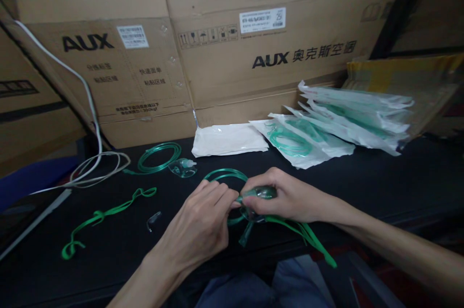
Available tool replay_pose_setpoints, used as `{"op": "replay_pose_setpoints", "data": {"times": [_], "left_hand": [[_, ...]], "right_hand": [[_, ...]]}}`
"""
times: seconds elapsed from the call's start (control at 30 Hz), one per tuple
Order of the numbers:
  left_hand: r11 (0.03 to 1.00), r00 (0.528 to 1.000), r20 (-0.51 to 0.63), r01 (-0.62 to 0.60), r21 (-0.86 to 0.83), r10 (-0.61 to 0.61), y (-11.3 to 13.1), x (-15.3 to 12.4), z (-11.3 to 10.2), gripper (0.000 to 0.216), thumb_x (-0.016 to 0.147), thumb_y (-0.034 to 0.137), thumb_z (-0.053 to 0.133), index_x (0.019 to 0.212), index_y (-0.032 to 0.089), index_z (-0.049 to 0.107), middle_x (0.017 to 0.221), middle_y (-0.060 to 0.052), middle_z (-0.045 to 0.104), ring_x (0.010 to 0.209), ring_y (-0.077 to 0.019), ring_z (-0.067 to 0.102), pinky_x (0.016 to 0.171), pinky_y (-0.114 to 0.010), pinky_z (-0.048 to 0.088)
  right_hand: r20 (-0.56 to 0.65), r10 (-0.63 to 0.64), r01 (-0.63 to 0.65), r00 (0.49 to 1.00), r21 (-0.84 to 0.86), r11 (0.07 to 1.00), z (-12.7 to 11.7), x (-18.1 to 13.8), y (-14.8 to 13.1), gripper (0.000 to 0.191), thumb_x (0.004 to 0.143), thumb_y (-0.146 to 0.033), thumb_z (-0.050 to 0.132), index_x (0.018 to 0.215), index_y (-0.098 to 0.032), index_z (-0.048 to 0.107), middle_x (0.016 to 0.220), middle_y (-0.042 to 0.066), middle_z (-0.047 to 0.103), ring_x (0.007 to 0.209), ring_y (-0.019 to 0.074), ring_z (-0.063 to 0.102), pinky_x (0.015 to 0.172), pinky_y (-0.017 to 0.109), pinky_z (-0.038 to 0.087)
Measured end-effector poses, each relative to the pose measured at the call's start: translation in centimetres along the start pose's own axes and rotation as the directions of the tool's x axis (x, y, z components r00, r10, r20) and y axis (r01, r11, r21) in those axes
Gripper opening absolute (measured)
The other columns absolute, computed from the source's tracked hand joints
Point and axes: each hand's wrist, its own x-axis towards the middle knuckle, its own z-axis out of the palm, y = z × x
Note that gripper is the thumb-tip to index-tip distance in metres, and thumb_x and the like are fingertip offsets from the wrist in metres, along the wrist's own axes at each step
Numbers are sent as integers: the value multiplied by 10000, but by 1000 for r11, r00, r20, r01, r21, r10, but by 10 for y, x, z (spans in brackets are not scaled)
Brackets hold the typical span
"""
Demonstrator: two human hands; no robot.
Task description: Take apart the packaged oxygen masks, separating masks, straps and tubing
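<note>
Cardboard boxes (217, 76) wall off the back. Black worktop (380, 187) in front carries everything. Right rear: fanned pile of clear-and-white packets (355, 119), green tubing visible inside some.

Left hand (210, 209) and right hand (279, 197) meet at the front, nearly touching. Right fingers are wrapped round a clear, green-tinted mask (266, 192), thumb pressed on it. Left fingers are curled in, tips pinching by the small green stem at the mask's near-left side; exact contact is partly hidden. So the mask sits in the right hand, over the front of the worktop.

White packet (232, 141) lies flat behind the hands. Loose tubing coil (154, 170) left of it; second tubing loop (226, 172) just behind the fingers. Loose green strap (112, 210) front left; hanging green straps (311, 240) trail under the right wrist. Spare mask (183, 168) beside the loose coil, green connector (245, 234) below the hands, small clear piece (154, 221) near the strap.

Step in hand: looks like working the stem joint, fitting or freeing, can't tell which. Next move calls for a steady right grip and a straight push or pull from the left, no kinking.
</note>
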Motion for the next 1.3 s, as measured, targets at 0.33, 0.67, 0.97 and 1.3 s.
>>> {"op": "replay_pose_setpoints", "data": {"times": [0.33, 0.67, 0.97, 1.3], "left_hand": [[979, 990, -26, 135, -155, -141, 4, 2, -8, 133, 984, 322, 547, 951, 202, 595, 848, -19, 662, 759, -199, 591, 743, -349, 424], [913, 823, 429, 407, 9, -372, 15, 17, -23, 499, 715, 627, 764, 976, 213, 667, 1014, -77, 709, 922, -322, 667, 928, -509, 459], [861, 716, 571, 508, -33, -401, 16, 29, -39, 131, 674, 220, 674, 805, 235, 673, 849, 5, 684, 841, -224, 647, 690, -264, 446], [857, 831, 387, 488, -165, -399, 20, 28, -1, 198, 721, 85, 523, 864, 217, 555, 735, 4, 668, 650, -193, 653, 588, -265, 396]], "right_hand": [[-17, -34, 33, 999, -77, 996, -3, 3, -6, 214, 913, -287, 613, 887, -129, 755, 780, 2, 695, 735, 145, 598, 712, 241, 454], [-56, 66, -71, 996, -77, 994, -21, -3, -7, 417, 752, -456, 821, 1002, -188, 622, 839, -21, 677, 736, 142, 588, 633, 222, 416], [21, 111, -110, 994, -45, 993, -46, -2, -8, 455, 616, -437, 907, 1000, -230, 776, 950, -5, 702, 815, 157, 601, 681, 238, 448], [-212, 239, -52, 948, 634, 771, -16, 9, 7, 633, 549, -225, 960, 1061, -188, 590, 1082, 58, 731, 939, 182, 695, 884, 322, 524]]}}
